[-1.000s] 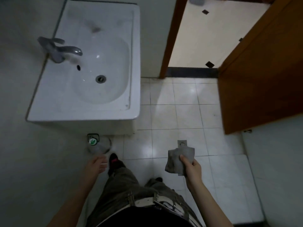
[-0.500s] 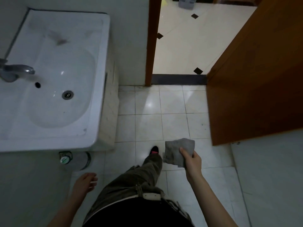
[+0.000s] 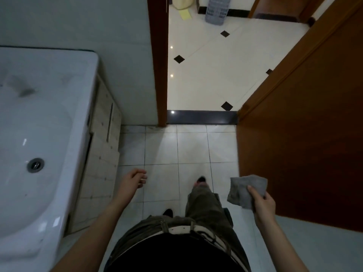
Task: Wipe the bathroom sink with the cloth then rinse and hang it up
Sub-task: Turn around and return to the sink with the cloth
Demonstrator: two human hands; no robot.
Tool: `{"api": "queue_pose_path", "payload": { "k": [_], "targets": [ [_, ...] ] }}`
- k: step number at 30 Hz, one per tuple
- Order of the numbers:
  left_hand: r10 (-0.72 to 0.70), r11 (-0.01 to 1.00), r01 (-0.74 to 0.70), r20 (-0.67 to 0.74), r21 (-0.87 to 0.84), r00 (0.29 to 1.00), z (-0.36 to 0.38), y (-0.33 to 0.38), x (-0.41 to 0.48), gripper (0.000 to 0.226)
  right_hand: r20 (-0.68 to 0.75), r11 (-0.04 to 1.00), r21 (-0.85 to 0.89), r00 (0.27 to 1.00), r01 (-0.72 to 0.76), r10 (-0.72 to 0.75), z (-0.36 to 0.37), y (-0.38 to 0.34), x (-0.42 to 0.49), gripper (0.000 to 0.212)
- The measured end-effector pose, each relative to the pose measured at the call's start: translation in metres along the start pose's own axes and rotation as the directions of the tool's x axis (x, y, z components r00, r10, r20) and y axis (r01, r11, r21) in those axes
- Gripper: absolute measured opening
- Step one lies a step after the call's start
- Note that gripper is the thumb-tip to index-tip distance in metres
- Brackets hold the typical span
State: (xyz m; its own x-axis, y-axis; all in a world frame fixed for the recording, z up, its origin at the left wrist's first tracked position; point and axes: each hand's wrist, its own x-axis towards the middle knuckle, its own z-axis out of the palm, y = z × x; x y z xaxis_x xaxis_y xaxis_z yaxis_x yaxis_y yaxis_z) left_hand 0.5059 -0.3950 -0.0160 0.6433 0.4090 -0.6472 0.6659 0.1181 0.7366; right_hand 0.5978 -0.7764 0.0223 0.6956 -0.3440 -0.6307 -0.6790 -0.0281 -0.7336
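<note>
The white bathroom sink (image 3: 82,134) fills the left side, its basin and metal drain (image 3: 35,165) in view; the tap is out of frame. A grey cloth (image 3: 245,190) hangs crumpled in my right hand (image 3: 261,205), which is shut on it low at the right, in front of the wooden door. My left hand (image 3: 133,180) is empty, fingers loosely curled, floating over the floor tiles just right of the sink cabinet. Both hands are apart from the sink.
An open brown wooden door (image 3: 304,134) stands on the right. The doorway and its dark threshold (image 3: 202,117) lead to a cream-tiled room with a grey basket (image 3: 218,10). My legs and shoes stand on pale floor tiles (image 3: 161,148).
The view has swung right, pushing the sink to the left edge and the tap out of sight. My left hand rose and moved away from the sink; the cloth stays in my right hand.
</note>
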Motion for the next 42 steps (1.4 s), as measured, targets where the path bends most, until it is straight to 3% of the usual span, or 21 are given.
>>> {"api": "queue_pose_path", "payload": {
  "k": [4,7,11,15,18,24,28,32,35,42],
  "targets": [
    [-0.039,0.998,0.035,-0.092,-0.05,0.995,0.028,0.036,0.044,0.019,0.083,0.999,-0.037,0.997,0.001,0.002,0.048,-0.068,0.078,0.04],
    [-0.134,0.978,0.092,-0.23,-0.185,0.964,0.042,0.053,0.062,0.02,0.26,0.982,-0.165,0.965,0.09,-0.045,0.105,-0.129,0.128,0.039],
    [-0.245,0.93,0.106,-0.379,-0.351,0.892,0.057,0.07,0.061,0.017,0.55,0.898,-0.337,0.833,0.285,-0.058,0.191,-0.196,0.158,0.036],
    [-0.397,0.837,0.073,-0.508,-0.542,0.764,0.068,0.076,0.052,0.017,0.759,0.78,-0.397,0.651,0.484,-0.018,0.276,-0.238,0.156,0.026],
    [-0.501,0.763,0.039,-0.553,-0.645,0.666,0.076,0.067,0.041,0.018,0.836,0.707,-0.416,0.546,0.571,0.051,0.331,-0.251,0.15,0.022],
    [-0.66,0.609,-0.043,-0.537,-0.792,0.525,0.071,0.056,0.044,0.02,0.876,0.611,-0.443,0.461,0.656,0.14,0.431,-0.255,0.139,0.029],
    [-0.604,0.641,-0.154,-0.618,-0.752,0.503,0.011,0.08,0.066,0.022,0.921,0.649,-0.34,0.38,0.68,0.085,0.502,-0.267,0.093,0.032],
    [-0.486,0.732,-0.233,-0.73,-0.64,0.481,-0.072,0.118,0.084,0.022,0.955,0.721,-0.266,0.278,0.639,0.106,0.561,-0.283,0.034,0.017],
    [-0.383,0.802,-0.248,-0.786,-0.543,0.485,-0.128,0.144,0.1,0.021,0.967,0.682,-0.228,0.244,0.695,0.075,0.613,-0.292,0.003,0.036],
    [-0.368,0.811,-0.239,-0.783,-0.534,0.502,-0.233,0.171,0.157,0.016,0.99,0.746,-0.134,0.12,0.652,0.072,0.745,-0.297,-0.081,0.027]
  ]
}}
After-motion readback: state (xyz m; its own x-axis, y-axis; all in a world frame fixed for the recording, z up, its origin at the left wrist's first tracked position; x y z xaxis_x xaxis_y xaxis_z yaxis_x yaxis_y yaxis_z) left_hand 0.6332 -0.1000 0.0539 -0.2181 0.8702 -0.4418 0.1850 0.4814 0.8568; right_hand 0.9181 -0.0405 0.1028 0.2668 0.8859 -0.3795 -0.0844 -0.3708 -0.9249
